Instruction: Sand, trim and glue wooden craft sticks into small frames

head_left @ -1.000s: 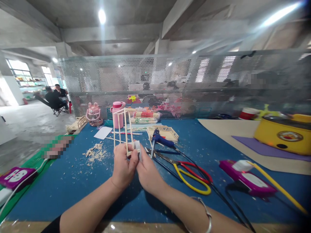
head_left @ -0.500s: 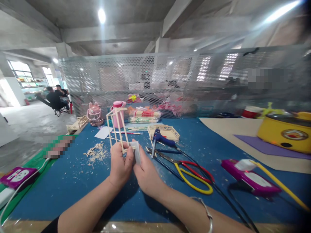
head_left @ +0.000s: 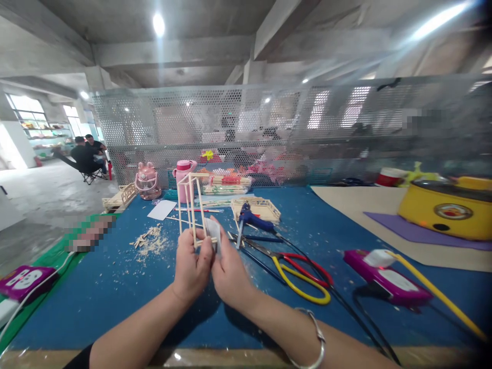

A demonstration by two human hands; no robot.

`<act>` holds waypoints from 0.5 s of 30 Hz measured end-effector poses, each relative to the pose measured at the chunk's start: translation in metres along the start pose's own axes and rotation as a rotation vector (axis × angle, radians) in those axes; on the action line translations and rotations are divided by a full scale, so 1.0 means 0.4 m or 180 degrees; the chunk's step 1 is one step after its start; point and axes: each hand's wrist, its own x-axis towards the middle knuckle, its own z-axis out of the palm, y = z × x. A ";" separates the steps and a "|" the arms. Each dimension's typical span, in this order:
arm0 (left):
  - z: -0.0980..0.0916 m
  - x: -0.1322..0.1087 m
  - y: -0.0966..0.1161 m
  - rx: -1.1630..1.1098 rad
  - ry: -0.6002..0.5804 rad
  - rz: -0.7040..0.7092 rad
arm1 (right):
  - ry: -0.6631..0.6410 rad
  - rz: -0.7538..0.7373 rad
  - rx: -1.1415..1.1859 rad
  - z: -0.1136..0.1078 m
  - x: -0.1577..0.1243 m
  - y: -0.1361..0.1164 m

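My left hand [head_left: 193,261] is closed round the lower end of a small open frame [head_left: 191,179] made of thin wooden sticks, which stands up tilted above the fist. In my right hand [head_left: 232,271] is a small pale grey sheet of sandpaper [head_left: 213,231], its fingers closed behind it. The sheet presses against or lies very near the frame's lower right side; the exact contact is hidden by the fingers. Just right of the hands lie a blue glue gun [head_left: 257,219] and scissors [head_left: 295,277] with one red and one yellow handle loop.
Cut stick bits [head_left: 149,240] are scattered at left on the blue tabletop [head_left: 126,302]. Behind stand a pink bottle [head_left: 183,171], a clear pink jug [head_left: 147,182] and a wooden stick tray [head_left: 265,211]. A purple power strip [head_left: 388,279] and yellow pot [head_left: 446,207] are at right.
Both hands stay together, with the frame and sheet shifted slightly against each other. The whole view has moved a little, so the table items appear slightly farther left.
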 end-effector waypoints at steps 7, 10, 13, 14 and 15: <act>0.008 -0.007 -0.003 -0.0384 -0.0062 0.0018 | 0.0123 -0.0398 -0.0186 -0.007 0.000 -0.005; 0.011 -0.008 0.001 -0.0419 -0.0132 -0.0015 | 0.0088 -0.0445 -0.0202 -0.010 0.002 -0.003; 0.008 -0.003 0.015 -0.0459 0.0201 0.0030 | -0.0172 -0.0404 -0.0206 -0.004 -0.001 0.003; 0.007 -0.001 0.020 -0.0497 0.0277 0.0043 | -0.0201 -0.0407 -0.0205 -0.002 -0.003 0.003; 0.006 0.000 0.024 -0.0524 0.0292 0.0055 | -0.0183 -0.0434 -0.0212 0.000 -0.004 0.003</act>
